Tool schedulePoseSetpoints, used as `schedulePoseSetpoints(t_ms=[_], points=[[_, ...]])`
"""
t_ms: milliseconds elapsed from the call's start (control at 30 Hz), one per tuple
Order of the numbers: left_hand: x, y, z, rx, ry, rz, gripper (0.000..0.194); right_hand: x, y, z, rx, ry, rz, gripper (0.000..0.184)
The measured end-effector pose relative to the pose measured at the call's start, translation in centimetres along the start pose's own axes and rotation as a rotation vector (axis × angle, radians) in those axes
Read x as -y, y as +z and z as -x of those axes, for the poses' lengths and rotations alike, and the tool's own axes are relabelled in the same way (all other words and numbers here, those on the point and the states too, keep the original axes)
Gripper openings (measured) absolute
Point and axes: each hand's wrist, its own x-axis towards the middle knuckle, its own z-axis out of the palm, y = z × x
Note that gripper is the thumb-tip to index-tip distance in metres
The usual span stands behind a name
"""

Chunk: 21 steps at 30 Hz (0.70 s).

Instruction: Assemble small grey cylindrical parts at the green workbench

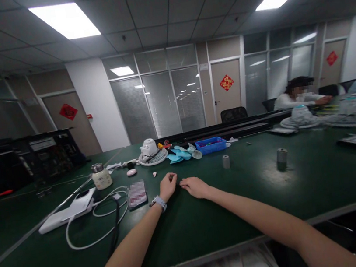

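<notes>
My left hand [168, 187], with a watch [158, 203] on its wrist, is above the green table with its fingers curled together. Whatever they pinch is too small to make out. Just to the right, my right hand [195, 187] rests low over the tabletop, fingertips drawn together and pointing at the left hand. Its contents, if any, are hidden. A small gap separates the two hands. Beyond them lie light blue fan blades [181, 153] and a white fan part with a round grille [152, 154]. A phone [137, 195] lies left of my left wrist.
A blue bin [211, 145] stands at the back. Two metal cylinders [226, 161] [282, 155] stand to the right. Leftward are a jar [101, 176], a white cable [81, 246] and a white power bank-like device [66, 211]. Another person [298, 94] sits at far right.
</notes>
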Motion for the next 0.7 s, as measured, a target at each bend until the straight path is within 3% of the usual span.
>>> schedulePoseSetpoints(t_ms=[133, 267, 367, 467, 567, 700], points=[[-0.2, -0.1, 0.1, 0.028, -0.022, -0.018, 0.027, -0.9, -1.1, 0.4, -0.050, 0.048, -0.014, 0.040], [0.1, -0.2, 0.0, 0.068, -0.036, -0.012, 0.029, -2.2, -3.9, 1.1, -0.133, 0.066, -0.012, 0.036], [0.4, -0.1, -0.2, 0.087, -0.034, -0.016, 0.031, -5.1, -7.6, 2.4, -0.385, 0.156, -0.010, 0.030], [0.5, -0.1, -0.2, 0.091, -0.022, -0.020, 0.032, -9.0, -11.3, 4.3, -0.602, 0.332, 0.010, 0.027], [0.4, -0.1, -0.2, 0.095, -0.018, -0.023, 0.031, -12.0, -13.3, 5.7, -0.571, 0.490, 0.051, 0.031], [0.3, -0.2, -0.1, 0.107, -0.023, -0.031, 0.030, -13.3, -13.3, 6.2, -0.420, 0.528, 0.133, 0.035]])
